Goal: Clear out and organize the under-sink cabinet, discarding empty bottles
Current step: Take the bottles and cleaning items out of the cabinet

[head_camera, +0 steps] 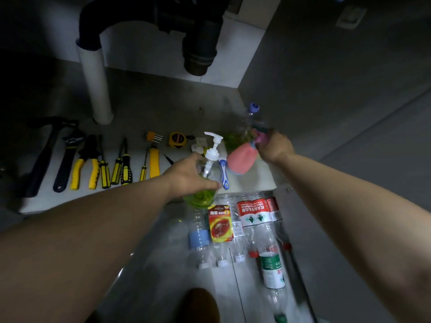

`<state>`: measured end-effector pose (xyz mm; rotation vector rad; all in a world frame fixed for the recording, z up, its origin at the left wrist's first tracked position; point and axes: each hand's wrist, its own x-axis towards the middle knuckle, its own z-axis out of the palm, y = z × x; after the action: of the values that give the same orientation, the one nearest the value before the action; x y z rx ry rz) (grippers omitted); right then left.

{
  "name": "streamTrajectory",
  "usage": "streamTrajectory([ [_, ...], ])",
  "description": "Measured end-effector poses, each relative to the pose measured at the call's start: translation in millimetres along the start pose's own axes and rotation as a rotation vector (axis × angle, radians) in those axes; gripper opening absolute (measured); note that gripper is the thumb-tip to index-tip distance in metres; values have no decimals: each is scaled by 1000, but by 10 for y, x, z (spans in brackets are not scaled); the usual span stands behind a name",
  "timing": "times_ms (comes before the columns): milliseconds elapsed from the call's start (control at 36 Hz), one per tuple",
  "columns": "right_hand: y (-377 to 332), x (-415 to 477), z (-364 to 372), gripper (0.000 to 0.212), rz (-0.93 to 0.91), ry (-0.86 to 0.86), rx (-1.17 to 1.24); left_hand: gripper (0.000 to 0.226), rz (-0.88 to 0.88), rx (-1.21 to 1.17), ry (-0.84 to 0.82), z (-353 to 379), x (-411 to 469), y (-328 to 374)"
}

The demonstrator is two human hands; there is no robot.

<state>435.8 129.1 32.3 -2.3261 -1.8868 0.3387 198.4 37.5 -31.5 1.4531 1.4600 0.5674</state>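
Here the left hand (186, 176) grips a clear pump bottle of green liquid (210, 174) over the cabinet floor's (149, 106) front edge. The right hand (275, 145) clutches a blurred pink spray bottle (241, 159) just beside it.

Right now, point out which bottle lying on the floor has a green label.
The green-labelled bottle, nearest the camera on the right; the others carry red or blue labels.

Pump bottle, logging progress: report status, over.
Left hand grips pump bottle. Right hand grips pink spray bottle. Plastic bottles lie on floor below.
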Motion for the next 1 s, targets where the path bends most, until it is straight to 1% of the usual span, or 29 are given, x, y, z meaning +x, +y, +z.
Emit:
streamTrajectory([
  [111,73,-67,126,35,17,53,9,84,-16,-5,-24,-7,6,-61],
  [250,258,-415,97,21,19,108,127,72,4,81,-65,29,-11,14],
  [333,466,-732,4,24,1,136,236,72,56,124,-111,74,-50,164],
  [361,541,-861,-27,21,-13,135,261,74,71,130,-130,102,-64,210],
  [417,710,-1143,-60,11,-27,108,312,78,93,142,-169,166,-98,289],
  [500,987,-1628,-57,19,-42,43,366,83,117,193,-215,270,-192,404],
  [583,1297,-2065,51,8,-49,-75,348,91,136,290,-230,387,-324,503],
  [667,1601,-2421,271,8,-4,-155,331,88,136,287,-247,520,-458,536],
  [778,1858,-2755,599,6,-7,-213,322,84,108,263,-276,707,-597,510],
  [833,1934,-2845,748,11,3,-241,305,81,99,252,-301,789,-645,478],
  [917,1983,-2933,926,7,25,-267,273,78,100,227,-342,881,-712,433],
  [1000,2002,-2944,1024,15,21,-299,295,77,112,200,-391,931,-731,399],
])
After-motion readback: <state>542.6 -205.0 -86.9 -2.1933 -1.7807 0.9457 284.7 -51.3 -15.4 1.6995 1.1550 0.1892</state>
